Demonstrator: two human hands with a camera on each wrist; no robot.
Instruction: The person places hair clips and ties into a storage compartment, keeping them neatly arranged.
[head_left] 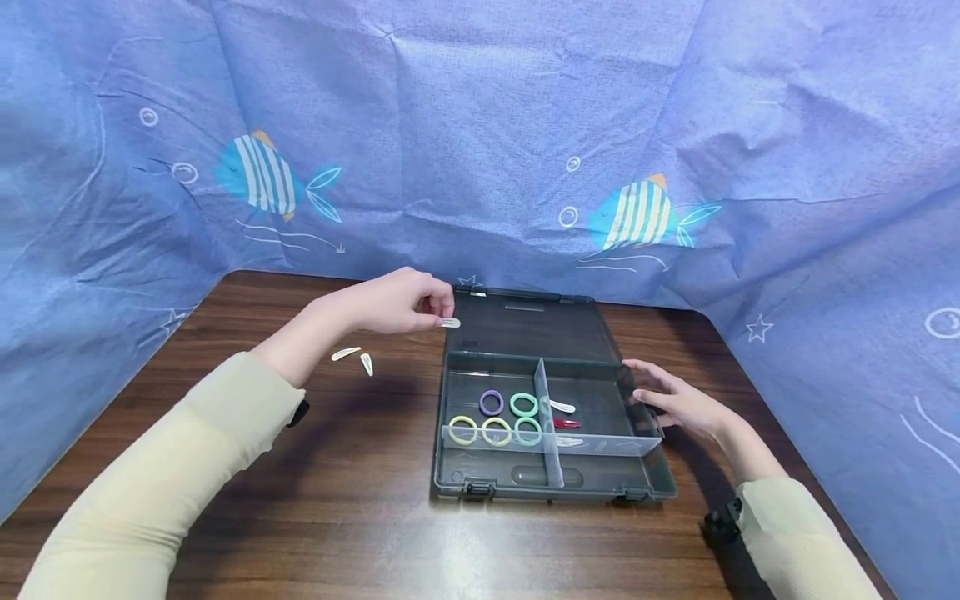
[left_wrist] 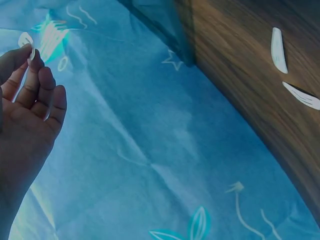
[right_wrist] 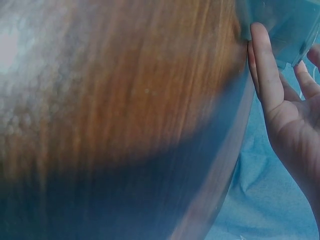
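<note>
The left hand (head_left: 401, 302) pinches a white hair clip (head_left: 450, 322) between thumb and fingertips, above the left edge of the open lid (head_left: 525, 325). In the left wrist view the clip (left_wrist: 26, 40) shows at the fingertips of that hand (left_wrist: 37, 100). At the box's right side, the right hand (head_left: 686, 406) rests its fingers on the wall of the grey divided box (head_left: 652, 479). Purple, green and yellow rings (head_left: 491, 403) lie in the left compartment. A red clip (head_left: 567, 423) and white clips (head_left: 562, 407) lie in the compartment right of the divider.
Two white clips (head_left: 346, 353) (head_left: 367, 364) lie on the brown wooden table (head_left: 337, 467), left of the box. A blue cloth with fish prints (head_left: 465, 125) hangs behind the table and along its sides.
</note>
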